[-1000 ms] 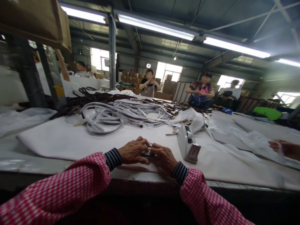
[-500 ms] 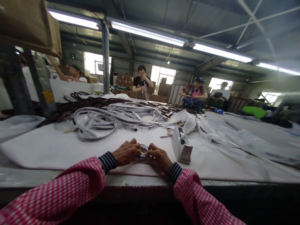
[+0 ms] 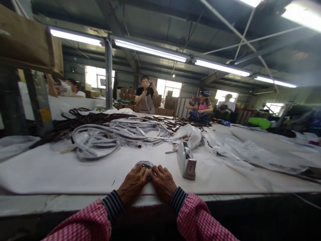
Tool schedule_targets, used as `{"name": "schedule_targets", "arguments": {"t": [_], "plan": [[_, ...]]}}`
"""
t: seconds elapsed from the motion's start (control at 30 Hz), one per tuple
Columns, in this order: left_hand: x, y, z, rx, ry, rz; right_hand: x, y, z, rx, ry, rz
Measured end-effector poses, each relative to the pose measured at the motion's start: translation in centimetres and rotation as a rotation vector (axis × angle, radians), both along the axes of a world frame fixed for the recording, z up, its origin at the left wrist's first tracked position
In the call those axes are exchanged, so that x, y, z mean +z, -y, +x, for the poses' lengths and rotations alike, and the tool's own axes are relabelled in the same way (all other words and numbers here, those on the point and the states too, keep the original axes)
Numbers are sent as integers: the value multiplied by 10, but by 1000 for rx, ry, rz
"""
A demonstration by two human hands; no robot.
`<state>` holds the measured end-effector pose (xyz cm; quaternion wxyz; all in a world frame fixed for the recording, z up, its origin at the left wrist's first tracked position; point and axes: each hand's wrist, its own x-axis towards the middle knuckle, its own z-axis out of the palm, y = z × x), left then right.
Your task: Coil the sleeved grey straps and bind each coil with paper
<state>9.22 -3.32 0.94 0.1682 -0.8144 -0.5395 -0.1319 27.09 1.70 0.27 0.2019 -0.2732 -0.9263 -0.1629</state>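
Observation:
My left hand (image 3: 132, 183) and my right hand (image 3: 163, 182) lie side by side on the white table (image 3: 50, 170) near its front edge. Their fingers close together over a small rolled item wrapped in clear plastic (image 3: 144, 164), which shows only just beyond the fingertips. Both wrists wear striped cuffs under red checked sleeves. A grey tape dispenser (image 3: 186, 160) stands just right of my right hand.
A heap of plastic-wrapped straps (image 3: 112, 134) and dark belts (image 3: 85, 118) covers the table's far left. Clear plastic bags (image 3: 238, 150) spread to the right. Several people stand at the far end, among stacked cardboard boxes. A metal post (image 3: 108, 73) rises at the back left.
The view has tilted upward and shifted right. My hands stay together on the wrapped item, now lower in the picture. The other person's hand at the right edge is gone from view.

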Motion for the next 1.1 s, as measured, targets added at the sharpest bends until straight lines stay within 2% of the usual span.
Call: {"name": "schedule_targets", "arguments": {"t": [0.2, 0.37, 0.43, 0.57, 0.7, 0.83, 0.9, 0.97, 1.03, 1.1], "plan": [[9, -5, -2, -39, -1, -12, 8, -10, 8, 34, -130, -225], [22, -17, -21, -162, 33, -114, 7, -41, 13, 232, -440, -623], [25, -21, -29, -200, 55, -152, 2, -49, 11, 265, -546, -705], [22, -25, -33, -204, 91, -166, -5, -48, 6, 263, -595, -723], [13, -23, -27, -212, 92, -131, -1, -42, 7, 261, -608, -728], [12, -25, -23, -247, 147, -80, 13, -61, 13, 70, -429, -627], [20, -31, -25, -240, 283, -91, 20, -82, 16, -70, -418, -531], [32, -40, -29, -207, 520, -154, 24, -106, 18, -215, -434, -428], [42, -52, -34, -152, 894, -273, 24, -127, 17, -340, -402, -352], [46, -65, -42, -107, 1321, -394, 19, -143, 14, -425, -351, -309]]}}
